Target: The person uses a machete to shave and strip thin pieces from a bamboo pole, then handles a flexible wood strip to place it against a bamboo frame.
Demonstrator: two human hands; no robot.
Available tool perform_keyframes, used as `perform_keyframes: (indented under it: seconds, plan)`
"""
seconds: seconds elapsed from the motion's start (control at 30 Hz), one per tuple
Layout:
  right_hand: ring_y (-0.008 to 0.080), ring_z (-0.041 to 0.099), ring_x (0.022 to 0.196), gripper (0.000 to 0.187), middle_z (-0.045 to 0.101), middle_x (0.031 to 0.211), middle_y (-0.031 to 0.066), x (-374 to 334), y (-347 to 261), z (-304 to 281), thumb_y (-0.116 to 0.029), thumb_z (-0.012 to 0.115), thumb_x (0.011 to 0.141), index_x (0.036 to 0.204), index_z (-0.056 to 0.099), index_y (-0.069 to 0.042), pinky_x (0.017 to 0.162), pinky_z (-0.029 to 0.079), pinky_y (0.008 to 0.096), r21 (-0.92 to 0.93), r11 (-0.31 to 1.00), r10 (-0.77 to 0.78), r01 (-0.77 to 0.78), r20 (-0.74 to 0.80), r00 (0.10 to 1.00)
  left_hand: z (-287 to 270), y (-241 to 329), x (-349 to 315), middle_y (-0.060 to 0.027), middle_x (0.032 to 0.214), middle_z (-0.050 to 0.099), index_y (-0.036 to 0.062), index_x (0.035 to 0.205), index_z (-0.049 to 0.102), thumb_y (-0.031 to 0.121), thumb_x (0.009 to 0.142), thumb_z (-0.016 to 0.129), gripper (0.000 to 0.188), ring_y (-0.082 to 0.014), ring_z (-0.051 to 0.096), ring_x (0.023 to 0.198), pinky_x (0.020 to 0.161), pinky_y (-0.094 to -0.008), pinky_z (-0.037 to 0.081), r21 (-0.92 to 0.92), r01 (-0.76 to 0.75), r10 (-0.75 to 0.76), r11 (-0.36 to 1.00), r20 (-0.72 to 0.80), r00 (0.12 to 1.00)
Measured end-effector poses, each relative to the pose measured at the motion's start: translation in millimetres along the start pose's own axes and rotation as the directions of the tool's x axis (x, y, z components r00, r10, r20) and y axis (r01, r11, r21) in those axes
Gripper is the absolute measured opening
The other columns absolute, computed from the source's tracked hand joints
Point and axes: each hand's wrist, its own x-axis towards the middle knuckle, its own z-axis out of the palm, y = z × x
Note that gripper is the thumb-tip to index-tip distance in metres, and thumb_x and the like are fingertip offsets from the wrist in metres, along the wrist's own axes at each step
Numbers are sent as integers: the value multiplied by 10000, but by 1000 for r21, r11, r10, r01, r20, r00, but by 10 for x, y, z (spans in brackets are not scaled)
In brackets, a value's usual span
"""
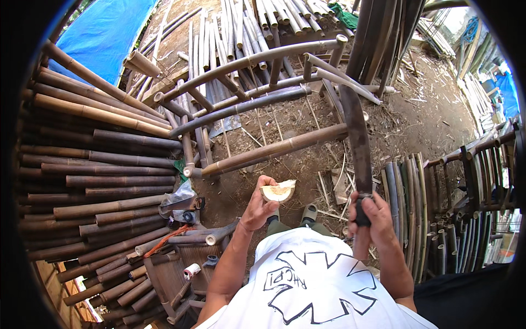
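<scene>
Our left grip (256, 207) pinches a pale half-round piece (278, 192), probably cut bamboo, with the thumb on the near side and the fingers behind it. The piece is in the air in front of our body, on the near side of the bamboo frame (274, 149). Our right grip (377, 218) is wrapped round the dark handle of a machete (359, 142), whose broad blade stands roughly upright, pointing away from us.

The main danger, as we judge it, is the edge meeting our left fingers: they sit right beside the piece, and nothing firm backs it, so a stroke that glances or twists could run into the thumb. A loose hold could also let the piece turn or drop toward our sandals (310, 210). In the view the blade crosses the end of the frame; we cannot tell whether they touch, but a careless swing there could snag a rail and jar our wrist.

As for writing, our white shirt (323, 257) carries a black-outlined, star-like emblem with a few boxed letters. A white-and-red can (191, 271) on the bamboo chair (178, 285) has markings too small to read. We make out no label on the machete.
</scene>
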Motion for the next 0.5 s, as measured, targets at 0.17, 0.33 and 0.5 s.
perform_keyframes:
  seconds: [0.17,0.33,0.5]
  plan:
    - [105,583,640,357,574,819,49,61,282,265,-268,520,1018,1216,461,22,514,497,259,-126,989,80,-77,20,997,150,-3,12,-44,1104,407,68,1192,392,641,754,681,777,-137,410,1055,948,-275,336,-71,54,-56,996,-26,998]
    - [91,574,600,358,553,721,14,16,450,488,-254,525,1011,1225,468,27,546,479,249,-387,922,-40,22,-39,998,284,-109,76,-55,988,408,35,1105,419,601,870,637,651,-133,433,906,810,-287,406,169,-85,104,982,-103,989]
    - [188,636,641,374,632,771,120,-16,457,599,-280,554,995,1198,491,28,594,505,338,-627,776,-62,65,27,998,341,-110,109,-64,966,422,29,1083,431,603,862,646,652,-160,464,879,790,-300,427,200,-96,115,975,-84,990]
